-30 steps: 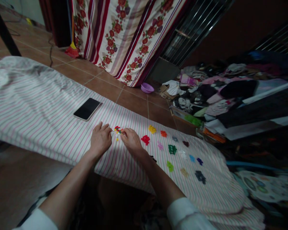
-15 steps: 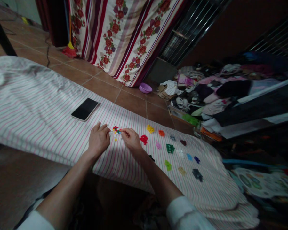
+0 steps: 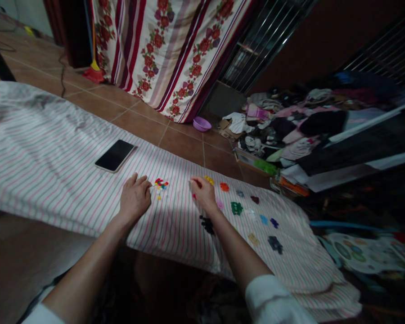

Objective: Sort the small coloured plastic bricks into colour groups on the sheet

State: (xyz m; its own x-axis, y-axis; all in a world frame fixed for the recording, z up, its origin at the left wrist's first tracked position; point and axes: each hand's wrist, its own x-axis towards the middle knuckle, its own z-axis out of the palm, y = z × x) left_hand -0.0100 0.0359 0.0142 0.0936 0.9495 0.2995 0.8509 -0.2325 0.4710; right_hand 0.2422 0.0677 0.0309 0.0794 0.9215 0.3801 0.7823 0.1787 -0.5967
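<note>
My left hand (image 3: 135, 196) rests on the striped cloth, fingers loosely stretched, at the left side of a small mixed pile of coloured pieces (image 3: 161, 184). The pieces are tiny, in red, yellow, white, green and blue; their kind is too small to tell. To the right, my right hand (image 3: 204, 193) is closed in a pinch over the cloth; whatever is between its fingertips is too small to make out. It partly covers a yellow pile (image 3: 209, 179) and mostly hides a red pile (image 3: 194, 196). Beneath its wrist lies a black pile (image 3: 207, 224).
More single-colour piles spread rightward, among them orange (image 3: 224, 186), dark green (image 3: 236, 208) and dark grey (image 3: 275, 244). A phone (image 3: 114, 155) lies left on the striped cloth (image 3: 64, 180). Beyond the far edge are a purple bowl (image 3: 201, 124) and heaped clothes (image 3: 283, 126).
My right hand has moved right, from the mixed pile to beside the red and yellow piles. My left hand stays by the mixed pile. The whole view has shifted slightly.
</note>
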